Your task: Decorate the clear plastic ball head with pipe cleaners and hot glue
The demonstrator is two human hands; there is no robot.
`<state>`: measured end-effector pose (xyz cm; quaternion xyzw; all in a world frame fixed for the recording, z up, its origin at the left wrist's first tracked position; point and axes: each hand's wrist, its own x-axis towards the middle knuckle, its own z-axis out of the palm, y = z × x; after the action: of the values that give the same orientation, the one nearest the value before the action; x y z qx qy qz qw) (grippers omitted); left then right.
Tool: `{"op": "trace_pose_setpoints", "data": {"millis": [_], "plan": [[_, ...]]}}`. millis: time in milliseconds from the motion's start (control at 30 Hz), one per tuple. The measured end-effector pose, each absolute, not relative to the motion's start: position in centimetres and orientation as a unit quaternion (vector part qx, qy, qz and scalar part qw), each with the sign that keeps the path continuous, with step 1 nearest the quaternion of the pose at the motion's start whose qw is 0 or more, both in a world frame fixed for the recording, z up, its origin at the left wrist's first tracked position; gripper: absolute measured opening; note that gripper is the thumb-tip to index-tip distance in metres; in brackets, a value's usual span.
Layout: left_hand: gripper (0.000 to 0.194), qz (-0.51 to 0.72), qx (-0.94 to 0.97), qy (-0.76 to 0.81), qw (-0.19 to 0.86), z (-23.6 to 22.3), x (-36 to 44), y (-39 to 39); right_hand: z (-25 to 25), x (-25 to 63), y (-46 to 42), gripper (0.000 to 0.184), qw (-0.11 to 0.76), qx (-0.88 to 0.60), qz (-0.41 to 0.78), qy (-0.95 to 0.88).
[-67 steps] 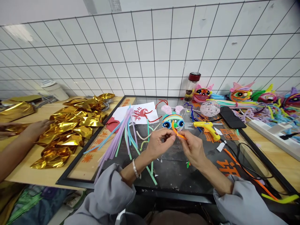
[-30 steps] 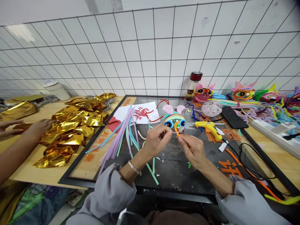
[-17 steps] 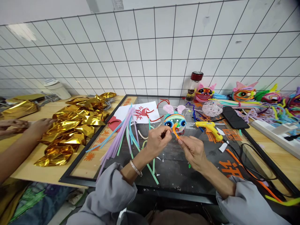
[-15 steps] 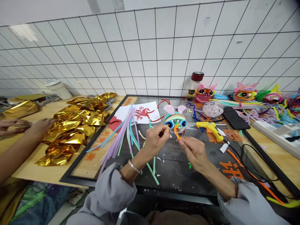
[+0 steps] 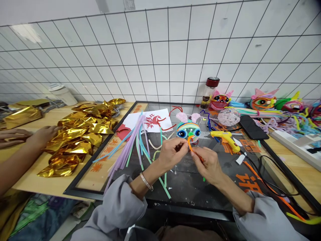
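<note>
My left hand (image 5: 172, 154) and my right hand (image 5: 207, 162) meet over the dark glass board (image 5: 180, 187), both pinching a curved orange pipe cleaner (image 5: 190, 145). The left fingers close on its upper curl, the right fingers grip its lower end. Just behind it sits a striped ball face (image 5: 188, 130) with blue eyes and pink ears. A fan of purple, blue and green pipe cleaners (image 5: 130, 144) lies left of my left hand.
A yellow glue gun (image 5: 224, 136) lies right of the ball face, its black cord (image 5: 265, 174) looping across the board. Gold foil pieces (image 5: 80, 130) cover the wooden table at left, where another person's hand (image 5: 41, 135) rests. A jar (image 5: 209, 92), pipe-cleaner masks (image 5: 260, 99) and a phone (image 5: 252, 126) stand at back right.
My hands have drawn closer together and lower, and the orange pipe cleaner has been bent into a tighter curl. The other person's hand barely shifted on the foil.
</note>
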<state>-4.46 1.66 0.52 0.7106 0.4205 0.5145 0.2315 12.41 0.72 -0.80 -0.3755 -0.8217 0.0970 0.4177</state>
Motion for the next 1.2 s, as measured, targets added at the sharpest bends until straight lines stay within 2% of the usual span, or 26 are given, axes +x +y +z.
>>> {"op": "trace_pose_setpoints", "data": {"millis": [100,200,300,433,500,567,633,767,900,1067,1200], "plan": [[0.019,0.505,0.721,0.417,0.226,0.5,-4.3,1.6,-0.3,12.3,0.6,0.023,0.422,-0.387,0.216,-0.791],[0.019,0.495,0.738,0.410,0.203,0.5,-4.0,1.5,0.0,12.1,0.6,0.034,0.424,-0.399,0.294,-0.758],[0.019,0.504,0.751,0.398,0.154,0.4,-3.7,1.3,0.2,11.9,0.7,0.036,0.436,-0.407,0.289,-0.749],[0.018,0.527,0.754,0.390,0.038,0.2,-4.2,1.8,0.4,11.8,0.4,0.034,0.437,-0.409,0.295,-0.745],[0.017,0.553,0.711,0.434,0.002,0.3,-4.9,2.2,0.5,11.9,0.2,0.033,0.436,-0.404,0.297,-0.747],[0.015,0.584,0.660,0.472,0.003,0.5,-5.6,2.5,0.5,11.9,0.2,0.031,0.437,-0.406,0.300,-0.744],[0.015,0.568,0.694,0.442,0.025,0.7,-5.9,2.4,0.4,11.9,0.3,0.030,0.440,-0.414,0.302,-0.737],[0.029,0.530,0.764,0.364,0.052,0.5,-5.3,1.8,0.1,12.0,0.6,0.029,0.455,-0.425,0.277,-0.731],[0.010,0.515,0.783,0.339,0.089,0.2,-4.6,1.6,-0.2,12.0,0.7,0.028,0.459,-0.419,0.228,-0.750],[0.021,0.511,0.788,0.338,0.063,0.1,-4.0,1.6,-0.2,11.9,0.6,0.027,0.460,-0.392,0.175,-0.778],[0.022,0.531,0.760,0.372,0.053,-0.1,-3.6,1.5,0.2,11.8,0.6,0.028,0.443,-0.377,0.192,-0.790]]}}
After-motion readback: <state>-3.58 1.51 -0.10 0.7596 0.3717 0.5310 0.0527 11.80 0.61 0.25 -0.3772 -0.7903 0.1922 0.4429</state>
